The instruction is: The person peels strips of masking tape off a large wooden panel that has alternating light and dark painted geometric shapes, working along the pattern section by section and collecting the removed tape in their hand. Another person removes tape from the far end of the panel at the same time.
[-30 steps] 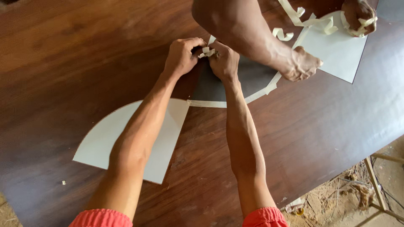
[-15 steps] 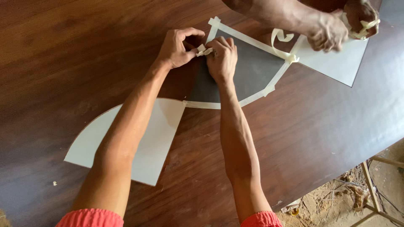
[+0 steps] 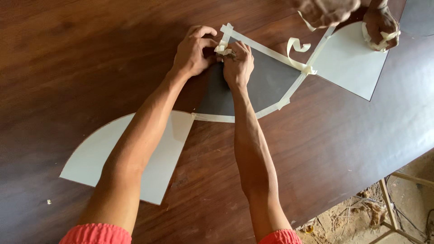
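Both hands, left (image 3: 192, 54) and right (image 3: 238, 63), curled tight, pinching cream tape (image 3: 222, 47) at dark sheet (image 3: 257, 86) corner; pale sheets (image 3: 131, 156) either side on table (image 3: 68, 68).

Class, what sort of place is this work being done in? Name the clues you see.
Probably a craft or carpentry workshop: a large dark wooden table, fan-shaped panels edged with masking tape, and a bare dirt floor with debris beside it.

Both hands (image 3: 216, 56) on crumpled tape (image 3: 222, 48)
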`<state>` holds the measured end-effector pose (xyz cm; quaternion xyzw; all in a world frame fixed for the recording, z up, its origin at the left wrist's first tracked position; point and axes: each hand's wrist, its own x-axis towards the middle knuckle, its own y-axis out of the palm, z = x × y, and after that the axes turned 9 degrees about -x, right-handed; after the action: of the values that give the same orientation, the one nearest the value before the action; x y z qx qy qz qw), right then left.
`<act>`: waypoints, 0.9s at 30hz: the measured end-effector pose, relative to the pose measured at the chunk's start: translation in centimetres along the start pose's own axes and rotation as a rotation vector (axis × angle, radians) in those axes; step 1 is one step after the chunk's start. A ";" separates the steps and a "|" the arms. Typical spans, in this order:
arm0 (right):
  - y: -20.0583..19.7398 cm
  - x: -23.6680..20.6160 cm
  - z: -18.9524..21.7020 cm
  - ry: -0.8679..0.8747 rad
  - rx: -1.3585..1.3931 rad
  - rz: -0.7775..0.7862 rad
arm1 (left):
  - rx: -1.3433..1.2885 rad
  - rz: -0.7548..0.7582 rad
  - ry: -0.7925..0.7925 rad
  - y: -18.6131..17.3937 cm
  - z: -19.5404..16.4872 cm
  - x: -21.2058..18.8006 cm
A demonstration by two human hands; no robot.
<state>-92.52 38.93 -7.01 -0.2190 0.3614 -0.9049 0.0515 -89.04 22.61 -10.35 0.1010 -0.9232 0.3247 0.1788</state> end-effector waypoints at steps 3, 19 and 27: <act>-0.1 0.2 -0.2 0.020 0.027 0.015 | -0.069 0.015 -0.036 -0.1 -0.1 0.7; -0.8 0.7 -1.3 -0.283 -0.058 0.133 | -0.282 -0.045 0.060 3.0 4.7 1.4; 2.3 3.2 -2.8 -0.195 -0.119 -0.009 | -0.308 -0.041 -0.065 0.9 3.7 1.8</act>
<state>-96.73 38.26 -9.20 -0.3103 0.4069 -0.8564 0.0691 -91.97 20.84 -12.77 0.1017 -0.9652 0.1720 0.1687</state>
